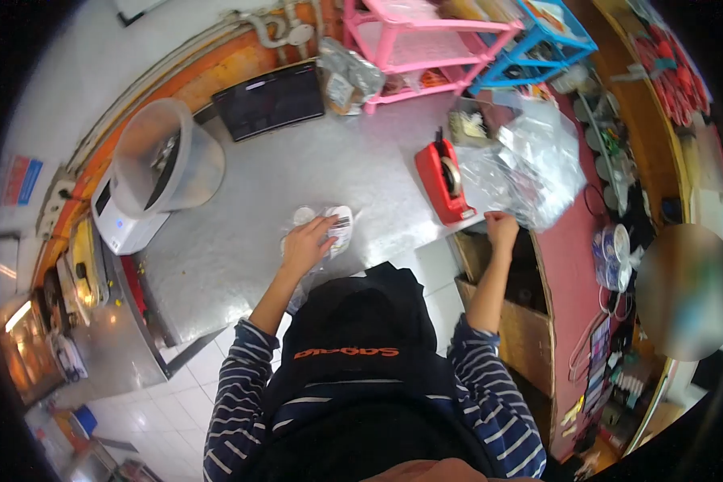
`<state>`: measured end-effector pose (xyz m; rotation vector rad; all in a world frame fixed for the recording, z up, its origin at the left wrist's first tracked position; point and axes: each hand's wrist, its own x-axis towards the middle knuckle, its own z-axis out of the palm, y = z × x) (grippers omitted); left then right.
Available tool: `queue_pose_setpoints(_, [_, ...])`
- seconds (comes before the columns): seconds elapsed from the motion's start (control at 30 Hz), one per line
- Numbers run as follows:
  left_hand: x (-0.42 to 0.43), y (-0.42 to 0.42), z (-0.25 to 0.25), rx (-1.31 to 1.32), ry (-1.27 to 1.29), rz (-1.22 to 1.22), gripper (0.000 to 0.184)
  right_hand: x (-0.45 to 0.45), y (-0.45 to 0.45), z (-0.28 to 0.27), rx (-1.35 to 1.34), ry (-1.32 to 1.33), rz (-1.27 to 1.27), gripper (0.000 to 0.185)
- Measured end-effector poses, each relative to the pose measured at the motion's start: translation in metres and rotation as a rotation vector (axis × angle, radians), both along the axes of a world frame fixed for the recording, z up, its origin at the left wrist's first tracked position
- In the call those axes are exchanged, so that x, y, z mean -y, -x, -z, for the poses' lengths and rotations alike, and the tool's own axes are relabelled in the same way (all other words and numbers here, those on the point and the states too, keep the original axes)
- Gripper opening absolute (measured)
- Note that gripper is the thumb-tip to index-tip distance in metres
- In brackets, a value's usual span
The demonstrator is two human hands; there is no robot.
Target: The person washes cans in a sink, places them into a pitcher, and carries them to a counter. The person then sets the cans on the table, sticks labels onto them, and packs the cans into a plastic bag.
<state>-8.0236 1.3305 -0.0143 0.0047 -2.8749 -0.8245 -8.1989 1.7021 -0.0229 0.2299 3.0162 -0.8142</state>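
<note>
My left hand (304, 245) is bent over a small clear plastic bag (295, 297) on the metal table, holding it at the top. A white oval piece with dark printing (341, 229) shows beside its fingers, and a white round piece (303, 215) lies just beyond them. The hand covers part of the bag. My right hand (502, 230) is closed in a pinch at the table's front edge, just right of the red tape dispenser (440, 186). Whatever is between its fingertips is too small to make out.
A clear plastic tub (205, 161) sits on a white scale (120, 229) at left. A dark screen (271, 100) leans at the back. Pink shelves (422, 48) and a blue rack (538, 52) stand behind clear plastic bags (538, 157). An open wooden drawer (510, 325) is below right.
</note>
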Motion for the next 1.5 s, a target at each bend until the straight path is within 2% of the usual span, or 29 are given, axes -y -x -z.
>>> queue_pose_setpoints(0.03, [-0.001,-0.001,-0.001,0.015,0.009,-0.029,0.039,0.026,0.002,-0.036,0.056,0.18,-0.143,0.012])
queue_pose_setpoints(0.07, [-0.003,-0.001,-0.001,0.002,-0.026,-0.05,0.049,0.056,-0.002,-0.055,0.119,0.36,-0.273,0.013])
queue_pose_setpoints(0.1, [-0.003,0.0,-0.001,-0.022,-0.063,-0.067,0.058,0.083,-0.006,-0.051,0.201,0.39,-0.413,0.016])
queue_pose_setpoints(0.13, [-0.001,-0.001,0.0,-0.02,-0.058,-0.078,0.058,0.114,-0.014,-0.05,0.276,0.416,-0.55,0.019])
queue_pose_setpoints(0.17, [-0.001,0.0,0.004,-0.008,-0.064,-0.07,0.065,0.153,-0.026,-0.068,0.323,0.344,-0.754,0.021])
queue_pose_setpoints(0.23, [-0.001,0.0,0.009,0.003,-0.07,-0.065,0.071,0.207,-0.049,-0.029,0.424,0.39,-0.991,0.023])
queue_pose_setpoints(0.27, [0.0,-0.001,0.011,0.032,-0.054,-0.069,0.073,0.227,-0.059,-0.022,0.41,0.296,-1.066,0.023])
queue_pose_setpoints(0.33, [0.003,-0.002,0.01,0.06,-0.034,-0.079,0.076,0.25,-0.071,-0.01,0.43,0.234,-1.076,0.024])
queue_pose_setpoints(0.4, [0.004,-0.003,0.008,0.114,0.006,-0.068,0.077,0.259,-0.078,-0.009,0.427,0.029,-0.805,0.025])
queue_pose_setpoints(0.57, [0.005,0.001,-0.002,0.162,-0.009,-0.041,0.077,0.264,-0.079,-0.024,0.466,-0.042,-0.741,0.032])
queue_pose_setpoints(0.63, [0.005,0.001,-0.004,0.19,-0.001,-0.023,0.074,0.263,-0.075,-0.032,0.579,-0.242,-0.695,0.044])
queue_pose_setpoints(0.7, [0.004,0.002,-0.006,0.04,0.03,0.031,0.06,0.256,-0.071,-0.02,0.539,-0.21,-0.688,0.044])
queue_pose_setpoints(0.73, [0.005,0.003,-0.004,0.042,0.033,0.035,0.06,0.25,-0.069,-0.012,0.499,-0.18,-0.689,0.045])
queue_pose_setpoints(0.77, [0.005,0.004,-0.002,0.057,0.008,0.051,0.051,0.243,-0.066,-0.003,0.5,-0.177,-0.686,0.045])
queue_pose_setpoints(0.8, [0.006,0.004,0.0,0.071,-0.016,0.065,0.043,0.234,-0.061,0.006,0.509,0.021,-0.778,0.041])
queue_pose_setpoints(0.83, [0.006,0.004,-0.002,0.073,-0.014,0.068,0.043,0.227,-0.057,0.014,0.516,0.222,-0.864,0.038])
queue_pose_setpoints(0.87, [0.005,0.005,-0.005,0.097,-0.003,0.068,0.038,0.221,-0.055,0.019,0.516,0.225,-0.86,0.038])
queue_pose_setpoints(0.9, [0.004,0.006,-0.008,0.119,0.009,0.069,0.032,0.216,-0.053,0.024,0.586,0.349,-0.838,0.031])
queue_pose_setpoints(0.97, [0.003,0.006,-0.009,0.124,0.011,0.068,0.031,0.211,-0.049,0.033,0.695,0.478,-0.799,0.021])
queue_pose_setpoints(1.07, [0.002,0.007,-0.008,0.14,0.03,0.068,0.032,0.21,-0.041,0.044,0.748,0.567,-0.869,0.021])
queue_pose_setpoints(1.1, [0.002,0.007,-0.007,0.154,0.045,0.068,0.033,0.211,-0.035,0.048,0.744,0.57,-0.863,0.021])
queue_pose_setpoints(1.17, [0.001,0.007,-0.005,0.14,0.049,0.077,0.032,0.217,-0.024,0.051,0.998,0.555,-0.859,0.031])
queue_pose_setpoints(1.2, [0.001,0.007,-0.005,0.127,0.053,0.08,0.032,0.219,-0.019,0.052,0.994,0.559,-0.851,0.031])
queue_pose_setpoints(1.3, [0.0,0.008,-0.005,0.123,0.069,0.097,0.033,0.224,-0.008,0.058,1.287,0.468,-0.811,0.042])
queue_pose_setpoints(1.33, [0.0,0.008,-0.006,0.117,0.072,0.107,0.033,0.225,-0.007,0.071,1.277,0.473,-0.804,0.042])
queue_pose_setpoints(1.4, [0.001,0.008,-0.008,0.168,0.005,0.113,0.034,0.225,-0.005,0.106,1.264,0.221,-0.684,0.043])
queue_pose_setpoints(1.43, [0.001,0.008,-0.009,0.163,0.004,0.122,0.034,0.216,-0.007,0.115,1.095,0.241,-0.62,0.04])
queue_pose_setpoints(1.47, [0.001,0.005,-0.011,0.088,0.046,0.079,0.041,0.21,-0.016,0.1,1.098,0.241,-0.61,0.04])
queue_pose_setpoints(1.5, [0.001,0.0,-0.012,0.017,0.085,0.032,0.048,0.201,-0.029,0.085,0.934,0.29,-0.535,0.039])
